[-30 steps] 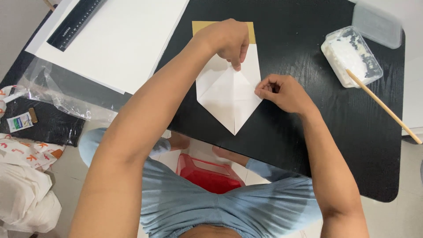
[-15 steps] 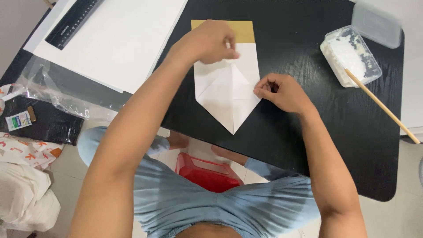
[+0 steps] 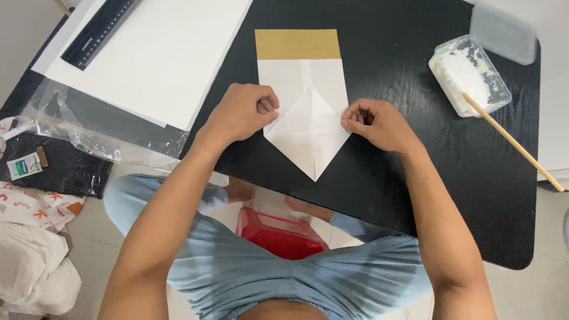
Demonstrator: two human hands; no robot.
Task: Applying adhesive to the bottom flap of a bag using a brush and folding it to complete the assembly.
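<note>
White folded paper (image 3: 308, 127) with a tan strip at twelve o'clock, black wood-grained worktop (image 3: 391, 178), black ruler (image 3: 98, 32), red stool (image 3: 278, 237).

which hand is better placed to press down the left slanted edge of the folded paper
Left, probably. The left hand already rests curled on the left slanted edge of the folded paper. The right hand sits at the opposite edge and would have to cross over.

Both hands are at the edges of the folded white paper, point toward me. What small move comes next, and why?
Probably press along the slanted folds. The left hand and right hand pinch opposite corners of the folded paper, where the two diagonal edges start toward the near point, so running the fingertips down would sharpen both creases.
</note>
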